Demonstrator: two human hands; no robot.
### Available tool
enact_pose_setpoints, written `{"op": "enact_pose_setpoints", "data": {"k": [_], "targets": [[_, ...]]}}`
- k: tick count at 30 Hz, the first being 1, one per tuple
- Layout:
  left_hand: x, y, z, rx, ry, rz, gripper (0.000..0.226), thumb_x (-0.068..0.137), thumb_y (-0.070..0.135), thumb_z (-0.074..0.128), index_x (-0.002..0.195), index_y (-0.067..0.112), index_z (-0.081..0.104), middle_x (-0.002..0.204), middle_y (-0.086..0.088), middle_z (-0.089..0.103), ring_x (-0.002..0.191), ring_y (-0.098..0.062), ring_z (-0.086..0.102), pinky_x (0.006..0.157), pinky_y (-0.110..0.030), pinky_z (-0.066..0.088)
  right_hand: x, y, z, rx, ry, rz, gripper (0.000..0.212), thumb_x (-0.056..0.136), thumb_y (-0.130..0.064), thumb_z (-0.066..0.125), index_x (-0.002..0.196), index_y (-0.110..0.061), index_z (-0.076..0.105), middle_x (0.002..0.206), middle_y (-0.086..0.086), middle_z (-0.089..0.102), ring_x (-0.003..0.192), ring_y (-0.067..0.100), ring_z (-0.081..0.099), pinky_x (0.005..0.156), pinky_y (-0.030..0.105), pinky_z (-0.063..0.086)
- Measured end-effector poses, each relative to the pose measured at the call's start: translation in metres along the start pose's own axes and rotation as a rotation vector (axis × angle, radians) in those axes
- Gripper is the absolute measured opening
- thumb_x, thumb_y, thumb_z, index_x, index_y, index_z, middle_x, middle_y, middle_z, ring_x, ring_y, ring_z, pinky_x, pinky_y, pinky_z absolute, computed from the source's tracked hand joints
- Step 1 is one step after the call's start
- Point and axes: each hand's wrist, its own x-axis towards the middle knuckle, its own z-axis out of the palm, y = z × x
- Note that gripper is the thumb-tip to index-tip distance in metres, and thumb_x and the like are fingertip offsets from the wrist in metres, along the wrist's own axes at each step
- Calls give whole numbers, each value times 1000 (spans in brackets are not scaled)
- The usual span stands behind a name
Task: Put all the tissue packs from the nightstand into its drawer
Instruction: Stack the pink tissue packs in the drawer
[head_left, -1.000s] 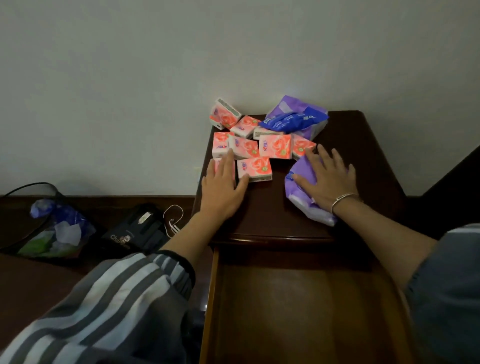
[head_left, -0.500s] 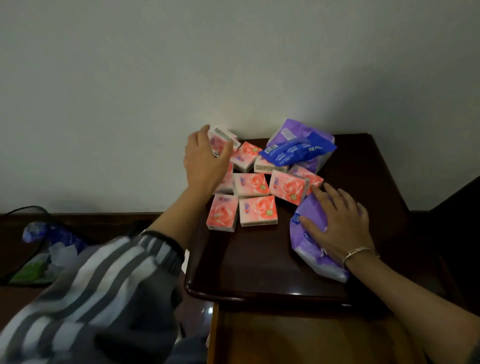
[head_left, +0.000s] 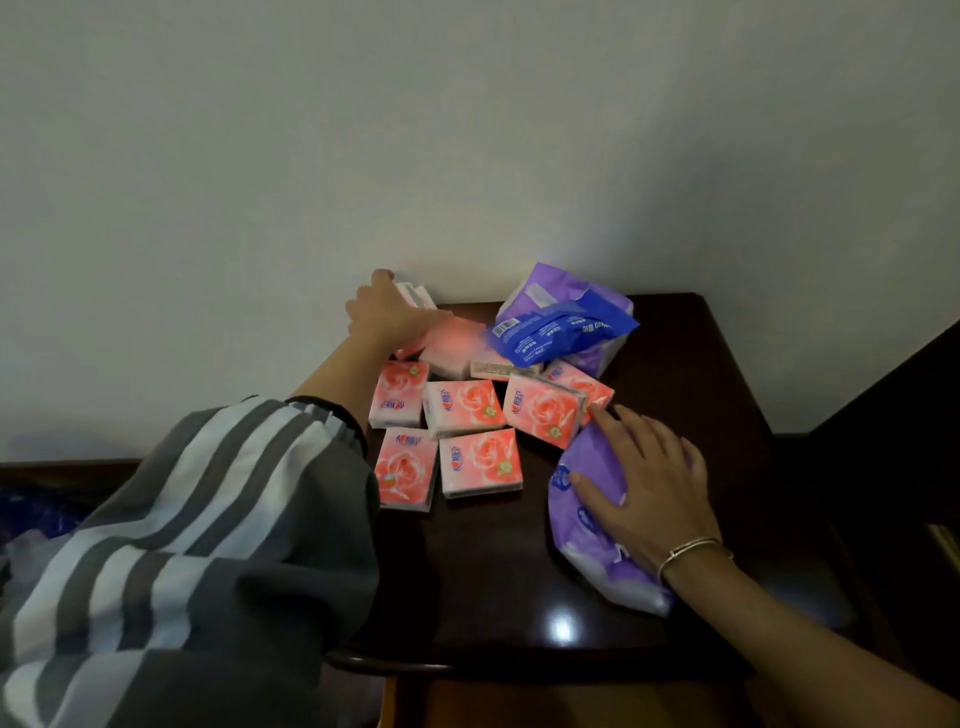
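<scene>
Several pink tissue packs (head_left: 480, 462) lie in a cluster on the left half of the dark wooden nightstand (head_left: 483, 587). My left hand (head_left: 387, 314) reaches to the back left corner, its fingers wrapped over a pink pack (head_left: 415, 293) by the wall. Flat on a purple tissue pack (head_left: 576, 525) near the right front lies my right hand (head_left: 644, 488), fingers spread. Another purple pack (head_left: 602, 299) stands at the back, and a blue pack (head_left: 561, 332) leans on it. Only a sliver of the drawer (head_left: 519, 706) shows below the front edge.
A pale wall (head_left: 467, 130) rises directly behind the nightstand. Dark furniture (head_left: 898, 415) stands close on the right. A blue plastic bag (head_left: 31, 514) lies low on the left, partly hidden by my striped sleeve (head_left: 197, 545).
My left hand went from the front pink packs to the back left corner and closed over the pack by the wall. The view tilted up, hiding most of the drawer. The right hand stayed put.
</scene>
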Motion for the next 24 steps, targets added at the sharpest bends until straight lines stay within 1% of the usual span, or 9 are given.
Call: {"op": "enact_pose_setpoints", "data": {"k": [4,6,8,10,12,15,18,21,24], "targets": [[3,1,2,158,6,15,82,66,64,74,119,5,53,119,-15,58,116,-30,51,100,-39,40,-1,-1,-1,3,-2,1,78,73,-69,26,144,-36,28,145,-7,39,132,18,37,106,47,29],[4,1,2,174,10,22,77,67,66,71,112,5,56,113,-14,60,112,-30,53,98,-40,41,-1,-1,0,5,-7,0,78,72,-69,25,144,-37,27,145,-8,39,132,18,35,107,47,28],[4,-1,2,121,22,18,72,67,62,73,109,6,57,110,-14,60,108,-30,55,94,-40,46,-1,-1,0,13,-1,3,77,73,-69,25,143,-37,28,144,-8,40,132,18,36,106,47,28],[3,-4,0,40,57,8,64,69,55,75,106,6,57,106,-12,61,97,-26,58,79,-35,48,-1,0,1,14,3,4,77,73,-69,26,143,-38,28,143,-8,40,131,17,36,107,47,28],[-1,-8,-3,-58,114,-19,57,69,48,77,103,6,57,98,-9,61,88,-24,57,67,-31,42,-1,0,1,21,2,6,77,73,-69,25,143,-38,27,144,-9,39,132,17,35,107,47,28],[-10,-18,-20,-259,228,-76,52,69,42,76,101,5,59,92,-8,61,86,-24,61,65,-29,40,-1,0,0,39,2,11,75,75,-70,24,143,-39,26,145,-8,38,133,16,34,108,47,28],[-34,-35,-49,-327,307,-61,50,67,44,74,99,9,61,92,-7,65,79,-20,59,62,-28,42,-1,0,-1,44,-9,6,69,82,-68,30,144,-39,23,148,-5,33,136,19,31,109,48,27],[-79,-55,-75,-359,272,-39,42,68,44,74,95,16,59,85,-1,63,78,-18,61,61,-26,45,-1,0,-2,63,-27,10,64,87,-60,37,145,-39,20,153,-4,26,140,20,23,110,51,22],[-138,-78,-86,-319,196,-69,39,71,43,75,92,13,64,81,-1,67,77,-19,64,62,-27,47,-2,-1,-8,149,-16,21,65,86,-58,31,146,-35,23,155,-4,23,143,20,16,112,53,14]]}}
